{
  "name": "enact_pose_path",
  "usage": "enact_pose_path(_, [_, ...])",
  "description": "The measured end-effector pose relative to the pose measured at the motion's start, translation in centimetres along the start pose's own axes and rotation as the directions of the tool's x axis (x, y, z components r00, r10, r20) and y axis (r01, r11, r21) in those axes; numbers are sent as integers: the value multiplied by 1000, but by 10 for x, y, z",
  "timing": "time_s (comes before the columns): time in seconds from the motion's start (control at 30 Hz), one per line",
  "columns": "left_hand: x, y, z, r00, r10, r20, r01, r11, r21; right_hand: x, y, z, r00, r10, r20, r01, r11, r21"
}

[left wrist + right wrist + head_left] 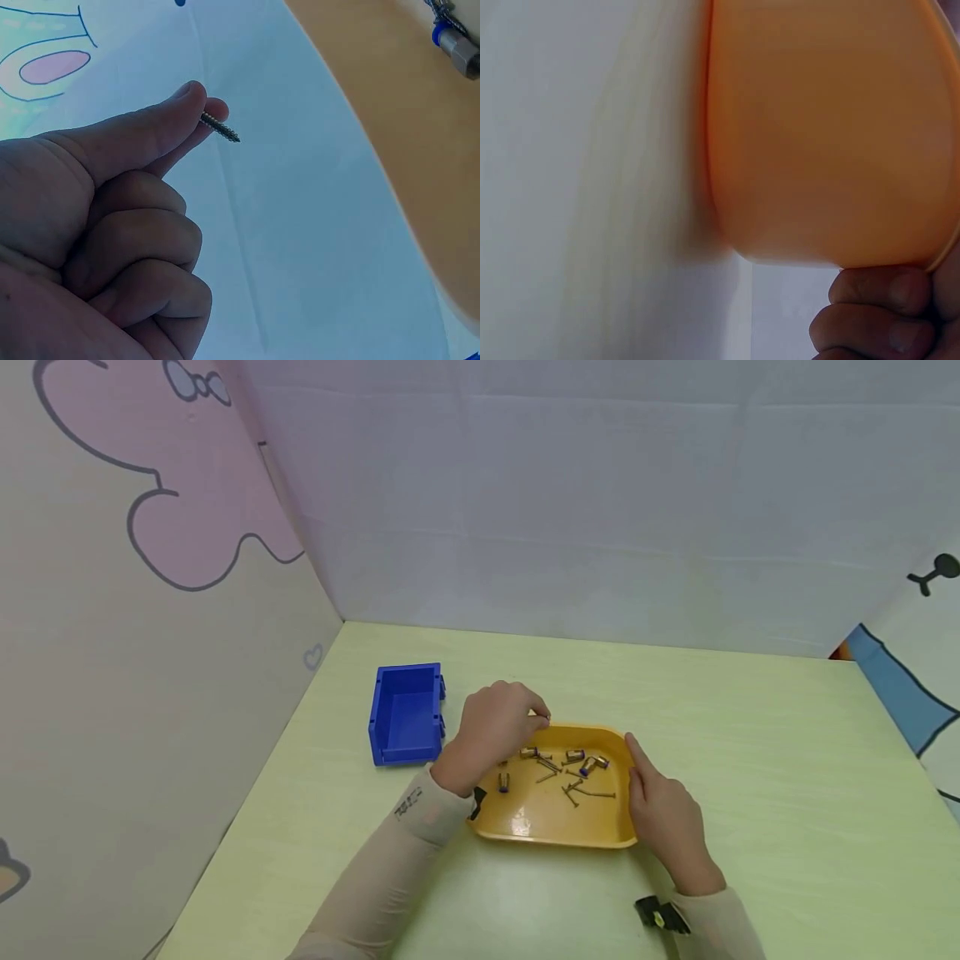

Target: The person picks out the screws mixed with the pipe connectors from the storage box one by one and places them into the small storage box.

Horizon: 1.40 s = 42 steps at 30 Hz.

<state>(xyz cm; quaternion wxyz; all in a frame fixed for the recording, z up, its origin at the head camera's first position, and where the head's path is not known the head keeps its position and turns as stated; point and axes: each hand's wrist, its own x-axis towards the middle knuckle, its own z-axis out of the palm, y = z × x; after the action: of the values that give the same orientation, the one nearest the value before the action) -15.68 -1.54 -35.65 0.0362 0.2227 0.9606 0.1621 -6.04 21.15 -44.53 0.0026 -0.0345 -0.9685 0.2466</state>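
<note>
Between thumb and forefinger my left hand (497, 720) pinches a small screw (220, 127); its threaded tip pokes out in the left wrist view, while the head is hidden by the fingers. This hand is above the far left rim of a yellow tray (555, 831). My right hand (667, 818) grips the tray's right side, thumb along the rim and fingers curled against the outer wall (817, 150). Inside the tray lie several loose screws (596, 793) and several metal fittings with blue ends (504, 782).
A blue plastic bin (408, 727) stands left of the tray on the pale green table (787, 760). A white wall sheet (570, 527) rises along the table's back edge, with a cartoon-printed wall (187, 693) on the left.
</note>
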Motion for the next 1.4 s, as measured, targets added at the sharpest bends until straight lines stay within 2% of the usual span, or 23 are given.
enact_pose_path(0.33, [1,-30,-12,994,-91,-58,90,996,-8,1,1,2,1000,5,-3,-5,1000,-3])
enact_pose_path(0.5, [0,-46,-19,982,-162,-100,159,986,-40,1,2,3,1000,-8,-13,8,1000,-2])
enact_pose_path(0.67, [-3,-61,-23,968,-217,-123,214,976,-34,0,3,3,1000,-11,-11,11,1000,-3])
enact_pose_path(0.93, [-10,-86,-32,937,-306,-168,297,952,-77,0,4,3,1000,-11,-14,11,1000,-8])
enact_pose_path(1.17, [-17,-103,-39,908,-391,-149,381,920,-94,-1,3,3,1000,-13,-19,13,1000,-5])
enact_pose_path(1.4, [-24,-125,-37,884,-453,-111,443,890,-107,-2,2,3,1000,-13,-16,13,1000,1])
